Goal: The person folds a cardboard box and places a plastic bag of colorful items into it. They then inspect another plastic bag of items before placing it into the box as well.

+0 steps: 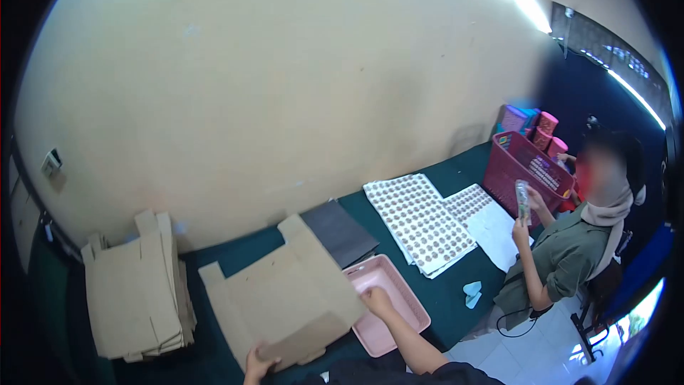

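A large flat brown cardboard sheet [285,296] with cut flaps lies tilted on the dark green table in front of me. My left hand [261,363] grips its lower edge, thumb on top. My right hand [375,301] is at the sheet's right corner, over the pink tray [410,299], with its fingers curled together; what they hold, if anything, is too small to tell. The cardboard covers part of the tray's left side. Behind the tray lies a stack of black sheets [340,232], partly under the cardboard.
Stacked cardboard [132,299] stands at the left. Sheets of round stickers [420,224], a white sheet [496,232] and light blue pieces [472,294] lie rightward. A co-worker [570,257] at the right holds a clear packet [523,201] near a maroon basket [524,167].
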Motion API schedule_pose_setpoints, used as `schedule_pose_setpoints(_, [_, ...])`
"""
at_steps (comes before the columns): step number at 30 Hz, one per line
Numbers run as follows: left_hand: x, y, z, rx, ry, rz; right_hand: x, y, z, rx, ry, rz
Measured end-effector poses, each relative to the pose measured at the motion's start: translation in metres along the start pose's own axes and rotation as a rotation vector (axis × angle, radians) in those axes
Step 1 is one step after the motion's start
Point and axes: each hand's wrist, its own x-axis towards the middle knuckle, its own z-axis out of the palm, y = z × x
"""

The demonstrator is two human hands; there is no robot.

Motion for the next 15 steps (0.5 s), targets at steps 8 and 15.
schedule_pose_setpoints(8, [-0.1,0.044,-0.017,0.514,0.24,0.394,-0.058,-0.042,0.031,-0.197,-0.45,0.114])
schedule_pose_setpoints(15, [-0.109,-0.002,-0.024,0.139,0.206,0.173,-0.055,-0.063,0.055,-0.259,-0.522,0.121])
